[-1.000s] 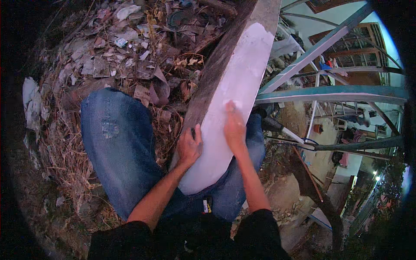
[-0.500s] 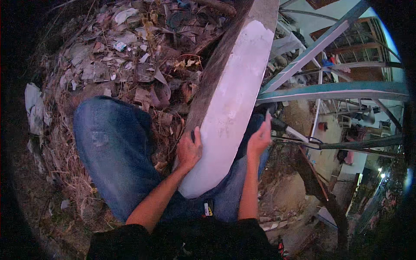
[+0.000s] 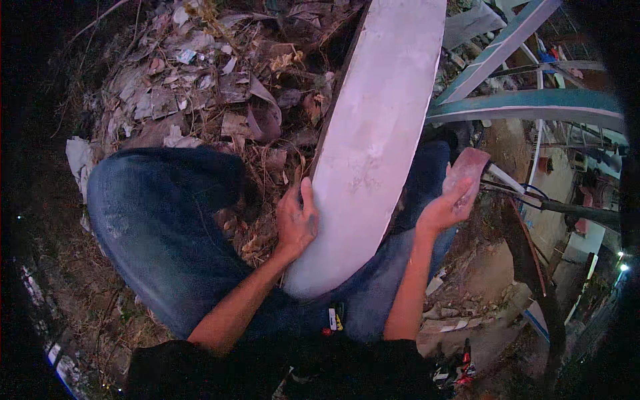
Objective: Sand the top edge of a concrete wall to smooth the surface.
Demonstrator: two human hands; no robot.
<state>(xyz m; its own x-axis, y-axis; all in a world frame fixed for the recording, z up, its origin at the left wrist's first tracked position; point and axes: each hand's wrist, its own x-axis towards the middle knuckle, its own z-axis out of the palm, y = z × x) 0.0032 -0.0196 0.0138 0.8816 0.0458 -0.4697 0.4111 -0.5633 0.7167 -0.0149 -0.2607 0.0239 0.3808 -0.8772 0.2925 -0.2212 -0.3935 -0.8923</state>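
Across my lap lies a long, thick board, its upper face coated smooth white with faint grey smudges and its near end rounded. My left hand grips its left edge near that end, the thumb up along the white face. To the right of the board, apart from it, my right hand is raised, palm turned up. It holds a pinkish rectangular pad with whitish dust on it, the fingers partly behind it. Whether the pad is sandpaper or a solid block I cannot tell.
My bent legs in blue jeans lie under the board. Dry leaves and litter cover the ground at left. Teal-and-white beams reach in from the right. A small white-and-yellow item lies at my lap.
My right hand has moved outward to the right and turned, bringing the pinkish pad into sight. The board shows more of its white face and less of its grey side. My left hand keeps its grip.
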